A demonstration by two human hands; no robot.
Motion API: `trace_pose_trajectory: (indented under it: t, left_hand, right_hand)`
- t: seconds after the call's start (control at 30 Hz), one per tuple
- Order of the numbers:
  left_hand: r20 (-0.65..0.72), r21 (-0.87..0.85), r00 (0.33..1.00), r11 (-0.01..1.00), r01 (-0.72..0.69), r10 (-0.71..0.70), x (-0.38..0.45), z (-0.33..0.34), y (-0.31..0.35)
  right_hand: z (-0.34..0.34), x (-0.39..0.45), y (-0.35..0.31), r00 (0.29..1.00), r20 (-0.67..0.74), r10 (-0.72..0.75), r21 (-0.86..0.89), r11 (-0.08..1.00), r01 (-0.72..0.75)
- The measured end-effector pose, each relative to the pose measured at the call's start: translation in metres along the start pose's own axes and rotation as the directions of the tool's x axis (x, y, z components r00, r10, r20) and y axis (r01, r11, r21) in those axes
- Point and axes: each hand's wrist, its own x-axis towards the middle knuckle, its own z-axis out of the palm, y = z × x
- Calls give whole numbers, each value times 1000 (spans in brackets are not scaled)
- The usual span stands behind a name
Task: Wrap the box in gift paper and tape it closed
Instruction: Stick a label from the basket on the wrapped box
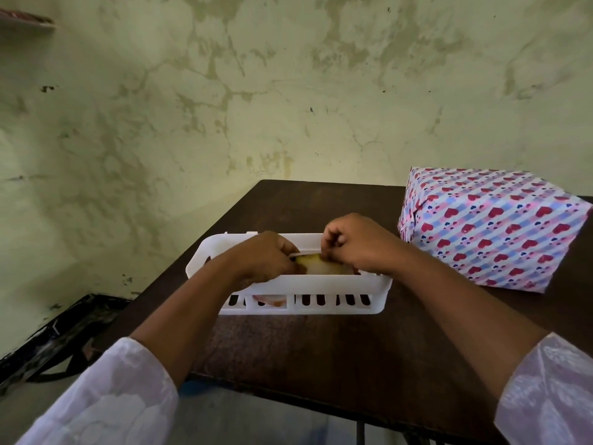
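A box (pixel 491 229) covered in heart-patterned gift paper stands on the right side of the dark wooden table (pixel 321 348). In front of me sits a white slotted plastic basket (pixel 305 287). Both hands are over it. My left hand (pixel 260 256) holds a roll of clear tape (pixel 316 267) from the left. My right hand (pixel 356 244) pinches at the top of the roll with its fingertips. Most of the roll is hidden by the hands and the basket wall.
Another pale roll (pixel 269 300) shows through the basket's front slots. A stained green wall rises behind the table. A dark frame (pixel 54 335) lies on the floor at the left, beyond the table's left edge.
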Motion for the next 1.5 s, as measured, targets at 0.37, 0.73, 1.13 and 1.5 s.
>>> trace_pose_trajectory:
  t: [0.37,0.73,1.13,1.5]
  left_hand:
    - [-256,-261,964,956,-137,68,-3,1,-6]
    - [-449,-72,862,952,-297,235,-11,7,-5]
    - [-382,-30,896,966,-256,226,-11,6,-1]
    - [-188,-180,968,963,-202,168,-15,2,-1]
  right_hand:
    - [1,-8,13,951,-290,111,482,875,45]
    - [8,-11,13,938,-347,0,306,945,113]
    - [13,-11,10,946,-260,-194,9,979,204]
    - [16,-16,6,950,-213,-226,-38,974,223]
